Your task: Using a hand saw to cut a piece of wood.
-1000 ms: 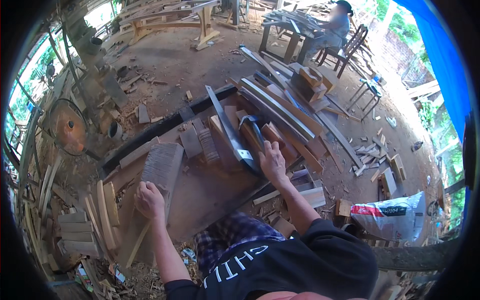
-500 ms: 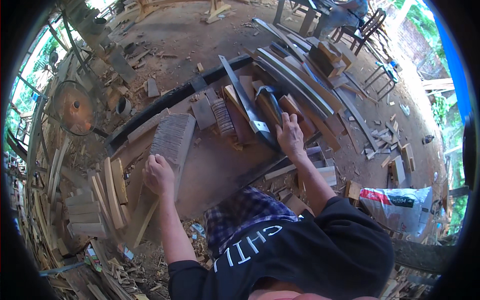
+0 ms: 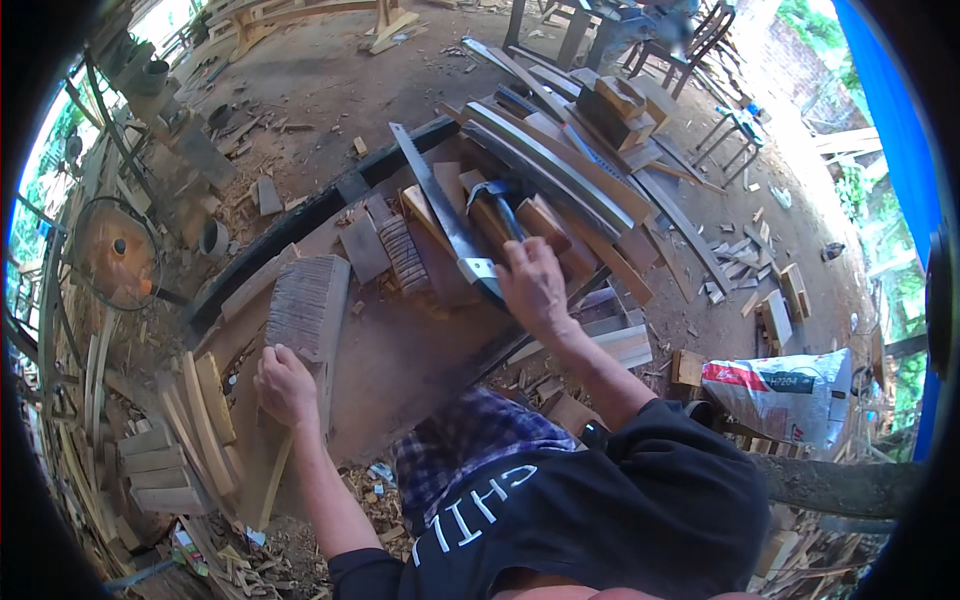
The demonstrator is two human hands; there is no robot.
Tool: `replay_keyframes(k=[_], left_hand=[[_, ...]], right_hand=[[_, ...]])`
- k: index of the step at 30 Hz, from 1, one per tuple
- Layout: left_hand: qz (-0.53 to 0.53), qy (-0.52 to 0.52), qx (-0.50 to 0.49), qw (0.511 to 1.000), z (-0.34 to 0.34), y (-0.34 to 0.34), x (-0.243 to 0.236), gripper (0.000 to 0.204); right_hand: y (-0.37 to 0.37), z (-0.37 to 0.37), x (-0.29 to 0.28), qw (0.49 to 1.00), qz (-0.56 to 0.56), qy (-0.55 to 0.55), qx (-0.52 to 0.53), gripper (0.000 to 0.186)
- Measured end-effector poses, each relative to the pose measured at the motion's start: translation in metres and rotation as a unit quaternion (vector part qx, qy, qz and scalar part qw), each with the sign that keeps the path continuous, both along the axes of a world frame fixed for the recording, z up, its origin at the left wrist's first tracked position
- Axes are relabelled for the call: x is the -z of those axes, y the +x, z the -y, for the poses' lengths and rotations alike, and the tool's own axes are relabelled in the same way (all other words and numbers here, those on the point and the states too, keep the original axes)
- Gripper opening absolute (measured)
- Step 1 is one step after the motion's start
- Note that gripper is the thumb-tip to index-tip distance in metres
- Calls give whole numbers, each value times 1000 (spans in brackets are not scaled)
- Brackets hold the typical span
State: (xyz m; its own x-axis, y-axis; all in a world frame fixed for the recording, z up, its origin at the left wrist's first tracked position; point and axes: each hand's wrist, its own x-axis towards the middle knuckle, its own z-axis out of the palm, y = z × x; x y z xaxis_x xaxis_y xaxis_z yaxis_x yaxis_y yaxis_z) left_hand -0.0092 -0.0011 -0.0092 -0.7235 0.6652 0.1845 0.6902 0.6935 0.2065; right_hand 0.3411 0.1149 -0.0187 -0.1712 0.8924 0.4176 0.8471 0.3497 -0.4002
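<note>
So the thing to look at here is how the hammer-like tool [image 3: 507,213] sits relative to the two hands; it's just above the middle of the frame, its hooked metal head toward the top and its dark handle slanting down and slightly right, so the long axis pretty much points at the right hand [image 3: 537,290]; that hand is clearly the nearer one, right at the lower end of the handle, and the fingers look wrapped on it, though the knuckles cover most of the grip.

The left hand [image 3: 288,385] is way off in the lower left of centre, well apart from the right one; it's loosely curled at the lower left edge of a big grooved wooden block [image 3: 312,300]; can't tell if it's pressing on the block or pinching anything, the fingers are tucked in; the block's long side runs up the frame with a small lean to the right, so it lies left and lower than the tool, with bare work surface [image 3: 410,345] between the block and the right forearm.

One more thing: a handsaw [image 3: 440,205] lies just left of the tool, slanting the same general way, upper left to lower right; its dark grip ends right beside the right hand, partly hidden by it.
</note>
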Motion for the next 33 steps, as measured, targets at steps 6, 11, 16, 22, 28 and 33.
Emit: replay_keyframes(k=[6, 11, 16, 22, 28, 33], left_hand=[[13, 6, 7, 1000, -4, 6, -6, 39], [19, 10, 5, 1000, -1, 4, -7, 40], [95, 104, 11, 990, 7, -21, 27, 43], [138, 58, 96, 984, 17, -28, -10, 48], [118, -37, 231, 965, 50, -24, -34, 60], [67, -44, 292, 953, 55, -1, -46, 56]], right_hand=[[-19, 15, 31, 985, 92, -144, -4, 59], [-28, 5, 48, 977, -44, -206, 19, 57], [-24, 16, 38, 989, -140, -37, -38, 43], [-12, 60, 2, 937, -298, -173, -50, 36], [4, 84, 9, 928, -312, -156, -128, 41], [16, 98, 9, 918, -324, -182, -141, 43]])
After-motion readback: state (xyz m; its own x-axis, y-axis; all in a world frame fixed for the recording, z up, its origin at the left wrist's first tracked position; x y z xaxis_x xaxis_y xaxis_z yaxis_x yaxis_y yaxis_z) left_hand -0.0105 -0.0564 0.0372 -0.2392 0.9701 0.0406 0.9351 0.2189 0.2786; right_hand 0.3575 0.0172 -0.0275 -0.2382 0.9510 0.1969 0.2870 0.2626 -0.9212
